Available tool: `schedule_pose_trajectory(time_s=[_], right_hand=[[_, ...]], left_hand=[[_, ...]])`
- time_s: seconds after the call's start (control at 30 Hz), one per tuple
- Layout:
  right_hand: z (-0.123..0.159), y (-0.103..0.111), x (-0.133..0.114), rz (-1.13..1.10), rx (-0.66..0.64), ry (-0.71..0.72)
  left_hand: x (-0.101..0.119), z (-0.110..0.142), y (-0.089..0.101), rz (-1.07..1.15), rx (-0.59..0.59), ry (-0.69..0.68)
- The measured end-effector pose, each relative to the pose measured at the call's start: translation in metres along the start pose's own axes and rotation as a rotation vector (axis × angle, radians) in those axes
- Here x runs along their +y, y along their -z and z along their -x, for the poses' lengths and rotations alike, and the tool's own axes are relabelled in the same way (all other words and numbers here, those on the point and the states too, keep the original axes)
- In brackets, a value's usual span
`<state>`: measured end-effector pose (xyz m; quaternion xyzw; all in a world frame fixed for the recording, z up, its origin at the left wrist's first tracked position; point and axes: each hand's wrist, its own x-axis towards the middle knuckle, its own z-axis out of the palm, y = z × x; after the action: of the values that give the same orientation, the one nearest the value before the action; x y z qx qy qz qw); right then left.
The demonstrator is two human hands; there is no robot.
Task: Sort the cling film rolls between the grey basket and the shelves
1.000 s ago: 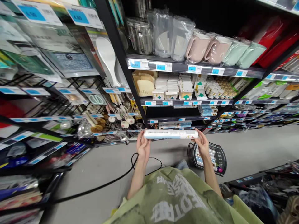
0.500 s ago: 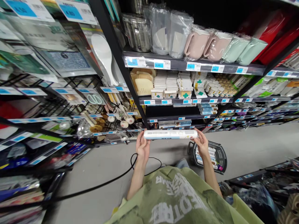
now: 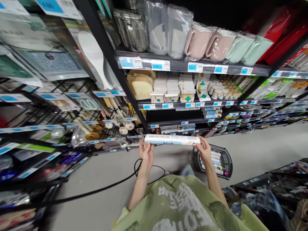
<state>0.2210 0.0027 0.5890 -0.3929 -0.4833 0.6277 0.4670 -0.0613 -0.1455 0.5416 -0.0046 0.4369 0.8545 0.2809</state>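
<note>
A long white-and-blue packaged roll [image 3: 172,140] with printed lettering is held level in front of my body. My left hand [image 3: 146,151] grips its left end, and my right hand [image 3: 204,149] grips its right end, with fingers closed around each. Just beyond the roll is the low shelf with similar rolls [image 3: 178,128] lying on it. On the shelf above those, more blue-and-white rolls [image 3: 212,112] are stacked. A black basket [image 3: 227,160] stands on the floor beyond my right forearm, with several white rolls [image 3: 216,160] inside.
Pink pitchers [image 3: 198,41] and clear containers [image 3: 157,29] line the upper shelf. Small boxes [image 3: 172,86] fill the shelf below. Kitchen tools hang on the left rack, including a white rice spoon [image 3: 92,54]. A black cable [image 3: 101,190] crosses at left. Another shelf [image 3: 262,183] stands lower right.
The roll has turned slightly in my hands, so more of its blue lettered side and its red picture shows. My view has shifted a little; both hands keep hold of the ends.
</note>
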Motion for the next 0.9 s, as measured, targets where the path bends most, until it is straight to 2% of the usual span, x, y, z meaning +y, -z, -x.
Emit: schedule_pose_trajectory(time_s=[0.17,0.33,0.43,0.6,0.7,0.77,0.83,0.9], right_hand=[[-0.006,0.0,0.01,0.01,0.051,-0.034],[-0.011,0.002,0.025,0.019,0.076,-0.079],[-0.019,0.001,0.04,0.036,0.08,-0.106],[-0.047,0.002,0.08,0.089,0.028,-0.154],[-0.076,0.016,0.102,0.205,-0.052,-0.154],[-0.106,0.029,0.109,0.354,-0.104,-0.125],[-0.151,0.038,0.11,0.565,-0.162,-0.047],[-0.21,0.037,0.107,0.817,-0.245,0.076]], left_hand=[[-0.02,-0.001,-0.013,0.066,0.004,0.186],[-0.048,0.013,-0.039,0.019,-0.063,0.413],[-0.069,0.015,-0.057,-0.017,-0.06,0.521],[-0.103,-0.01,-0.076,-0.094,0.038,0.595],[-0.118,-0.032,-0.083,-0.15,0.116,0.599],[-0.125,-0.041,-0.087,-0.165,0.148,0.572],[-0.128,-0.042,-0.089,-0.163,0.182,0.527],[-0.129,-0.035,-0.087,-0.145,0.22,0.486]])
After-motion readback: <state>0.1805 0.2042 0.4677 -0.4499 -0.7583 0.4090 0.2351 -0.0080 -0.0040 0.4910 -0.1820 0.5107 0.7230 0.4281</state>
